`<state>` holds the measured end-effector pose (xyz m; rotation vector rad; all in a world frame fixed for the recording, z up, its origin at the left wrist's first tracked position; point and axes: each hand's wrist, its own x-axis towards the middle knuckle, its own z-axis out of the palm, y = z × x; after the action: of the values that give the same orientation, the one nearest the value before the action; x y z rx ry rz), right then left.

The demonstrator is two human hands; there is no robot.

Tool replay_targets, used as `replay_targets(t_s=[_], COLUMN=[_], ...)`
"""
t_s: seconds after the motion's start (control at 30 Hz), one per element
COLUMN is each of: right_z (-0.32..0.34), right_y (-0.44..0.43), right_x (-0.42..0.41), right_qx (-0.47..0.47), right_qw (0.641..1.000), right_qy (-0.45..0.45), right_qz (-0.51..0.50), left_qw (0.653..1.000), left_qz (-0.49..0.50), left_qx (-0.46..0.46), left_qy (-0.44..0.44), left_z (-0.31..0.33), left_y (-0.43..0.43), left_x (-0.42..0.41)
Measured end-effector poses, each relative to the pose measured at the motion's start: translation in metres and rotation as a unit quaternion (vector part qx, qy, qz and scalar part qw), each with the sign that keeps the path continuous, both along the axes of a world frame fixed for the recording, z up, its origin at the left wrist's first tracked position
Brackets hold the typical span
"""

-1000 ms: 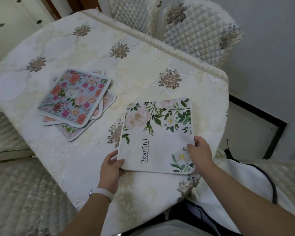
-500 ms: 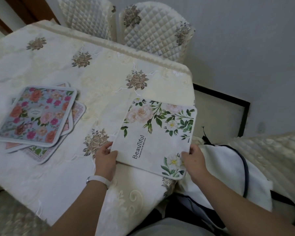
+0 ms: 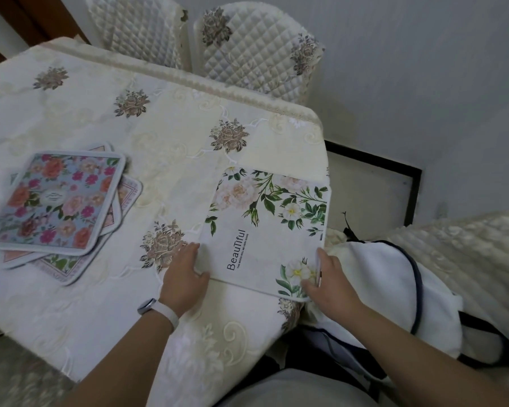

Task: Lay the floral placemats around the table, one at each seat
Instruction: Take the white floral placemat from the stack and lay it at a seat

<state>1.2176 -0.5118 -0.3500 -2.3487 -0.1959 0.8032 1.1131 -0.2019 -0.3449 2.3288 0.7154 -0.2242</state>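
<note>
Head view. White floral placemat (image 3: 265, 230): flat at the table's (image 3: 174, 148) near right corner. Left hand (image 3: 185, 277) and right hand (image 3: 326, 280): fingers pinching its near corners. Stacked placemats (image 3: 56, 204): well left.

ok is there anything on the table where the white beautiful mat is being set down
Nothing visible. The white placemat lies flat on bare tablecloth at the table's right corner, both hands on its near edge. The stack of other placemats sits well off to the left, apart from it.
</note>
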Motion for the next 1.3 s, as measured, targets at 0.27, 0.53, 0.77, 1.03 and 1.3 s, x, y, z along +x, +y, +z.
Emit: replay_targets(t_s=[0.27,0.53,0.77,1.03,1.3], right_z=[-0.002,-0.007,-0.009,-0.010,-0.013], right_y=[-0.010,0.005,0.008,0.015,0.017], right_x=[-0.014,-0.022,-0.025,-0.028,-0.035], right_qx=[-0.060,-0.109,-0.128,-0.168,-0.185], right_qw=[0.993,0.981,0.978,0.966,0.959], right_qy=[-0.046,-0.089,-0.101,-0.128,-0.155], right_qz=[0.091,0.134,0.127,0.148,0.148], left_qw=[0.990,0.988,0.988,0.992,0.994], left_qz=[-0.100,-0.119,-0.115,-0.091,-0.079], left_qx=[0.100,0.096,0.097,0.078,0.057], left_qy=[0.003,-0.025,-0.043,-0.047,-0.040], left_z=[-0.005,-0.008,-0.011,-0.013,-0.011], left_y=[0.022,0.037,0.034,0.033,0.032], left_x=[-0.004,0.001,0.001,-0.002,-0.001])
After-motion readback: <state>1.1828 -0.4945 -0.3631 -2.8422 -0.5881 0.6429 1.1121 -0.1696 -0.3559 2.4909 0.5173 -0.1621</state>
